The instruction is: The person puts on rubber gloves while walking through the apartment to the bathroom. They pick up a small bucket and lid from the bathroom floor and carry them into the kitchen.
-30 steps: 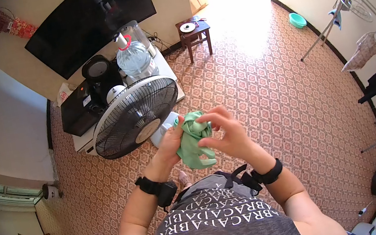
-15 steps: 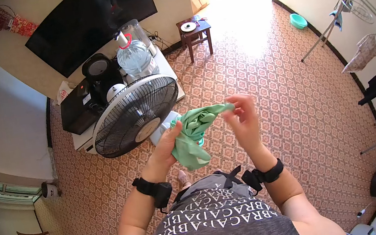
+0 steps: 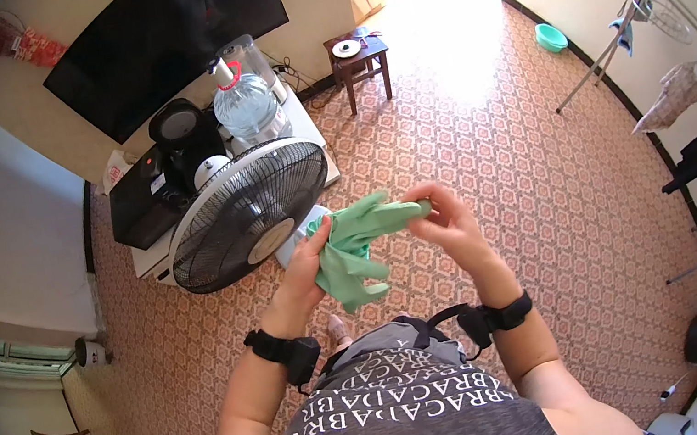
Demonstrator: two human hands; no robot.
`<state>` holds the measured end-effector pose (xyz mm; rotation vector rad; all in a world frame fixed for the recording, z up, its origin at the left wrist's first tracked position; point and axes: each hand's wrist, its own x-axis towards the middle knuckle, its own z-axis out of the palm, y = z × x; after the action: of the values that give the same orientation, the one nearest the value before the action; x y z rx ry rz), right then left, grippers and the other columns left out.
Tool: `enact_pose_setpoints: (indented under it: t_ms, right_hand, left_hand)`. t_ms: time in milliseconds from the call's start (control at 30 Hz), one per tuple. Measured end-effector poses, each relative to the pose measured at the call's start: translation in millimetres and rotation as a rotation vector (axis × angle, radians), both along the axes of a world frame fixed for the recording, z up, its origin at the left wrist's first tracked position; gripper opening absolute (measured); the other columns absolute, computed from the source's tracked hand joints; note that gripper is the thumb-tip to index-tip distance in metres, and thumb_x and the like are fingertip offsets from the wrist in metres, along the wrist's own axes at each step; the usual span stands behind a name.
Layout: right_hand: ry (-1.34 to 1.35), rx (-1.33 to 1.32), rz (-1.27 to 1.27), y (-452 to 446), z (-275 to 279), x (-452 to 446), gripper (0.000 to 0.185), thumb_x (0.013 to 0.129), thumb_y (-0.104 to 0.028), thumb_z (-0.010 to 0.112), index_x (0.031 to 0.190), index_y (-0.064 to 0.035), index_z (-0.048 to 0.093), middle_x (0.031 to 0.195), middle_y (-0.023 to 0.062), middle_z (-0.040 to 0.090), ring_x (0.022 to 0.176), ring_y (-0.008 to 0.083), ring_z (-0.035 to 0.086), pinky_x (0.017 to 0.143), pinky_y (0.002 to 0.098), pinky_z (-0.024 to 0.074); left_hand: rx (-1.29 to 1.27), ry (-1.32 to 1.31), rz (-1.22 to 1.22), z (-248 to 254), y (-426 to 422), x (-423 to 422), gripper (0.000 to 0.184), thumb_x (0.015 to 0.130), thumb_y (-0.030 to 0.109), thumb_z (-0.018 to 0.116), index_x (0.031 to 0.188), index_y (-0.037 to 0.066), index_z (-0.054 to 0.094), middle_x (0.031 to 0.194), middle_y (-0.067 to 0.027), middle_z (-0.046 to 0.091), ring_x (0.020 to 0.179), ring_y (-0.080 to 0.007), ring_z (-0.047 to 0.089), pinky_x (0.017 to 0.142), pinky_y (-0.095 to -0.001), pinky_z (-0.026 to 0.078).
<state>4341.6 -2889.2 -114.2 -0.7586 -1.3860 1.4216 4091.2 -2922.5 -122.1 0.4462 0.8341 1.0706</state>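
Observation:
A green rubber glove [image 3: 353,244] hangs between my hands in front of my body, its fingers pointing right and downward. My left hand [image 3: 306,267] is closed round the bunched cuff end, the thumb on top. At one outstretched fingertip of the glove, my right hand [image 3: 446,217] pinches the material between thumb and fingers. Just beyond my left hand stands a fan [image 3: 250,216] with a round black grille and a white rim.
Behind the fan, a low white cabinet [image 3: 310,131] carries a water bottle [image 3: 248,109] and a black speaker box [image 3: 145,197]. Further back is a wooden stool [image 3: 358,57]. A drying rack [image 3: 602,66] with clothes stands at the right, near a green basin [image 3: 550,37].
The glove has gone from a crumpled bundle to spread out, its fingers now distinct. My right hand moved right, drawing out one finger of it. My left hand kept its hold.

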Motion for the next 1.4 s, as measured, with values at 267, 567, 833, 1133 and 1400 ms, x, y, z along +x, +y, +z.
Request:
enact_pose_setpoints:
  t_ms: [267,567,833,1133,1400]
  right_hand:
    - [-0.023,-0.185,0.025,3.1,-3.1,17.9,0.037,0.088,-0.028,0.073,0.117,-0.0058,0.065,0.116,0.0094,0.064,0.125,0.0234,0.049,0.102,0.0406,0.0417]
    - [-0.143,-0.012,-0.069,1.2,-5.1,-7.8,0.020,0.093,-0.019,0.069,0.107,-0.0039,0.069,0.087,0.0028,0.069,0.083,0.0142,0.065,0.077,0.0279,0.0522]
    - [0.142,-0.508,0.085,11.6,-12.6,6.2,0.023,0.093,-0.025,0.071,0.102,-0.0047,0.066,0.089,0.0005,0.066,0.075,0.0081,0.061,0.065,0.0230,0.0497]
    - [0.016,-0.529,0.270,5.3,-19.1,-33.7,0.035,0.096,-0.036,0.065,0.113,-0.0053,0.063,0.091,0.0005,0.063,0.080,0.0099,0.061,0.069,0.0266,0.0513]
    - [0.325,-0.551,0.179,7.6,-23.3,-15.3,0.053,0.099,-0.042,0.055,0.135,-0.0043,0.046,0.109,0.0100,0.063,0.088,0.0166,0.065,0.071,0.0290,0.0550]
  left_hand:
    - [0.058,0.126,-0.059,3.0,-2.6,2.2,0.040,0.103,0.037,0.052,0.126,0.005,0.057,0.112,-0.0077,0.068,0.096,-0.0180,0.068,0.082,-0.0355,0.058]
    - [0.054,0.198,-0.131,-2.1,-4.5,-1.7,0.041,0.100,0.036,0.058,0.124,0.003,0.058,0.112,-0.0077,0.067,0.096,-0.0164,0.068,0.082,-0.0342,0.057]
    - [0.127,0.871,-0.230,-19.2,-3.4,-54.7,0.054,0.086,0.049,0.074,0.109,0.001,0.066,0.093,-0.0060,0.070,0.079,-0.0165,0.067,0.072,-0.0314,0.055]
    - [0.534,0.891,-0.429,4.7,-10.0,-0.8,0.079,0.077,0.037,0.085,0.140,0.005,0.050,0.125,-0.0117,0.062,0.109,-0.0193,0.060,0.096,-0.0347,0.047]
    - [0.252,0.414,-0.069,-11.2,-2.7,-17.5,0.032,0.096,0.024,0.068,0.117,0.001,0.064,0.101,-0.0030,0.069,0.086,-0.0079,0.065,0.073,-0.0228,0.054]
